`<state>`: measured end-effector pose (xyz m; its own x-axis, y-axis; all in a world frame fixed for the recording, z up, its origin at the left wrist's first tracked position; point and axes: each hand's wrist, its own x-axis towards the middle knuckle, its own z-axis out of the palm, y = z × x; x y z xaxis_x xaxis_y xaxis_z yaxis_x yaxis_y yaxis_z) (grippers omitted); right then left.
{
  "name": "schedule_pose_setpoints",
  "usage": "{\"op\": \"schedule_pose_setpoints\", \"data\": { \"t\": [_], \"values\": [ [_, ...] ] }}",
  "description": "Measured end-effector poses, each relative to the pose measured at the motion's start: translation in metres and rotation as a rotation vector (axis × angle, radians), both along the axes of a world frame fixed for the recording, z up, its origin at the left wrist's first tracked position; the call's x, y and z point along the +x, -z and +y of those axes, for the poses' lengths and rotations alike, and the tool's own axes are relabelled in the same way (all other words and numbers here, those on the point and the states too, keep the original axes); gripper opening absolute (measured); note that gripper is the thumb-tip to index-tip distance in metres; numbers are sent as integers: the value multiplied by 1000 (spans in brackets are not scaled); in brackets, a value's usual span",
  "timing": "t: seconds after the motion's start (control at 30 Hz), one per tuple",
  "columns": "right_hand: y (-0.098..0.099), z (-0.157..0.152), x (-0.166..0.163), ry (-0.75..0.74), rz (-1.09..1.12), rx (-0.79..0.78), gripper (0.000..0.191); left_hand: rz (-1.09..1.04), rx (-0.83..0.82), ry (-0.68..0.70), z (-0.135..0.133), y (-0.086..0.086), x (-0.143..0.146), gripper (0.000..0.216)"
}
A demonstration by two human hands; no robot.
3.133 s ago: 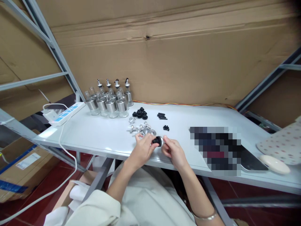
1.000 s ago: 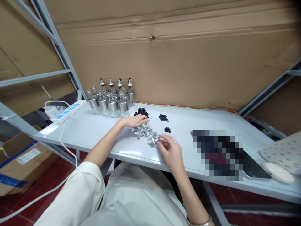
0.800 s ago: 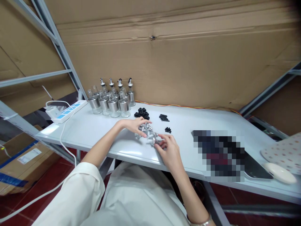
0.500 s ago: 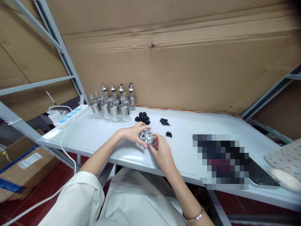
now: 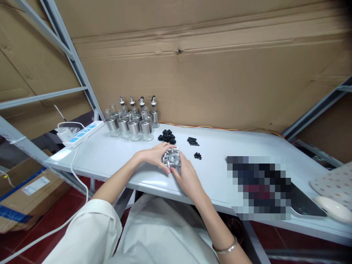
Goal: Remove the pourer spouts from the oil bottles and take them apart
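Observation:
Several small silver metal parts (image 5: 172,158) lie bunched in a tight cluster on the white table (image 5: 115,157). My left hand (image 5: 154,154) curves round the cluster's left and far side, fingers bent against the pieces. My right hand (image 5: 186,175) lies against the near right side with its fingers stretched out, touching the parts. The two hands cup the cluster between them on the tabletop. A bracelet sits on my right wrist.
Several glass bottles with steel bases (image 5: 131,123) stand at the back left beside a power strip (image 5: 80,133). Black caps (image 5: 167,136) and small black pieces (image 5: 192,140) lie behind the hands. A pixelated patch (image 5: 258,187), a mouse (image 5: 333,209) and a dotted cloth (image 5: 334,179) lie right.
My hands let go of a black-and-silver piece, the left reached to the loose silver parts, and both hands have drawn them together into one cluster.

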<state>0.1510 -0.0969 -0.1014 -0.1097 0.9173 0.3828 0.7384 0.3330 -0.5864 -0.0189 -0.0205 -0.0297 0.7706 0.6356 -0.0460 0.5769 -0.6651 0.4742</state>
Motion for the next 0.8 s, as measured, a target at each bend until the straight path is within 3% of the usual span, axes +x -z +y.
{"op": "schedule_pose_setpoints", "data": {
  "t": [0.17, 0.4, 0.63, 0.7, 0.8],
  "values": [
    [-7, -3, 1, -19, -26, -65, 71, 11, -5, -25, -1, 1, 0, 111],
    [-14, -7, 2, -39, 40, -137, 88, -34, -21, 28, 7, 6, -2, 93],
    [-20, -8, 1, -24, 11, -185, 95, -145, -77, 50, 8, 7, -1, 109],
    [-20, -9, 1, -42, -2, -193, 90, -179, -91, 22, 7, 5, -1, 98],
    [-18, -9, 2, -68, -17, -199, 86, -254, -78, -35, 9, -3, 3, 62]
  ]
}}
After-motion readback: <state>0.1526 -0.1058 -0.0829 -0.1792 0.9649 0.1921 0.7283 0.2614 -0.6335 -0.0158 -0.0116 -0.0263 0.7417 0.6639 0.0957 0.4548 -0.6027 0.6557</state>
